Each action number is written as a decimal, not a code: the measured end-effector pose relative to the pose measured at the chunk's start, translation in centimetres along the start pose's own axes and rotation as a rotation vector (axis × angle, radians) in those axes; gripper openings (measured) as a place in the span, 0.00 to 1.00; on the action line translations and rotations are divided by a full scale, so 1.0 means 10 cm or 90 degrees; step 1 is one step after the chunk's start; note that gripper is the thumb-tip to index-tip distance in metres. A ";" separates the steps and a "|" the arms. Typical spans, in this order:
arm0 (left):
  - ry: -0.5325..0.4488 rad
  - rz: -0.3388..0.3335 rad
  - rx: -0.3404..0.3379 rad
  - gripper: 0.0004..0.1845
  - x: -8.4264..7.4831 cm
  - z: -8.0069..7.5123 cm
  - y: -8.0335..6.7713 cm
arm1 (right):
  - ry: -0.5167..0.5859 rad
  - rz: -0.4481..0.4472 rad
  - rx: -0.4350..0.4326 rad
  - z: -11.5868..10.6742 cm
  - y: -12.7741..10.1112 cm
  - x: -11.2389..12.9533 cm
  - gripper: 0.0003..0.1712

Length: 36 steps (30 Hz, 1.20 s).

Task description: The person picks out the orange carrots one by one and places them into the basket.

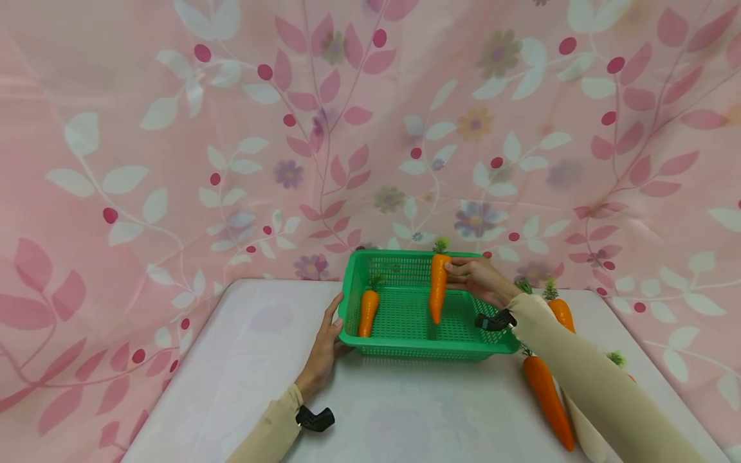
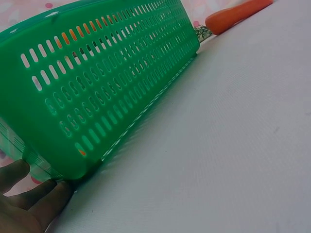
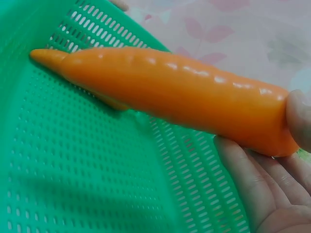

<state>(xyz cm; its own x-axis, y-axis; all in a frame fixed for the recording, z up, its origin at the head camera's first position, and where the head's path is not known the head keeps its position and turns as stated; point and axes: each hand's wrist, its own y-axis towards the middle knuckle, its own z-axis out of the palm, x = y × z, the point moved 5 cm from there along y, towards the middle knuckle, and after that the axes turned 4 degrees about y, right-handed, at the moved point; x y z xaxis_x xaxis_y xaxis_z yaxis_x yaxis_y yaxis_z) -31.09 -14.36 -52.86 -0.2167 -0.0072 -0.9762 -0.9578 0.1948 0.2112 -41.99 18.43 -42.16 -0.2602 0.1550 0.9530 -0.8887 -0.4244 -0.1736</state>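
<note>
Right sleeve (image 1: 602, 382) beside basket (image 1: 428, 348) | carrot (image 1: 438, 289) is pinched over it by right hand (image 1: 479, 281) | basket's left end is touched by left hand (image 1: 321, 355), fingers extended, grasping nothing | best lowered gently

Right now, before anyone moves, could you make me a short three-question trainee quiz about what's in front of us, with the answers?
1. Multiple choice: what does the person's right hand hold?
a) a long white radish
b) a tapering orange carrot with a leafy green top
c) nothing

2. True or false: the person's left hand touches the right end of the green slotted plastic basket, as the head view shows it.

3. Open question: near which end of the basket does the other orange carrot lie inside it?

Key: 1. b. 2. False; it touches the left end. 3. The left end in the head view, nearer the left hand.
</note>
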 end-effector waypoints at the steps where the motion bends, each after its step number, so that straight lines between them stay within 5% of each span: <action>1: -0.002 -0.001 0.001 0.27 0.00 0.00 0.00 | 0.002 -0.002 0.003 0.01 0.00 -0.01 0.32; 26: -0.026 -0.016 0.016 0.27 -0.03 0.02 0.01 | -0.019 0.017 0.025 0.37 0.27 -0.30 0.29; 36: -0.031 -0.020 0.036 0.29 -0.29 0.06 -0.08 | -0.011 0.057 0.012 0.53 0.37 -0.43 0.27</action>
<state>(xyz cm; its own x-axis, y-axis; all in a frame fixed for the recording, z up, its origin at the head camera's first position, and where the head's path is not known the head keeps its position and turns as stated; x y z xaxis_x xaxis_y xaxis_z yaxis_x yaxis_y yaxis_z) -29.57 -13.94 -50.23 -0.1761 0.0334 -0.9838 -0.9517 0.2497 0.1789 -42.18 11.46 -45.59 -0.3309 0.1001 0.9383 -0.8548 -0.4530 -0.2531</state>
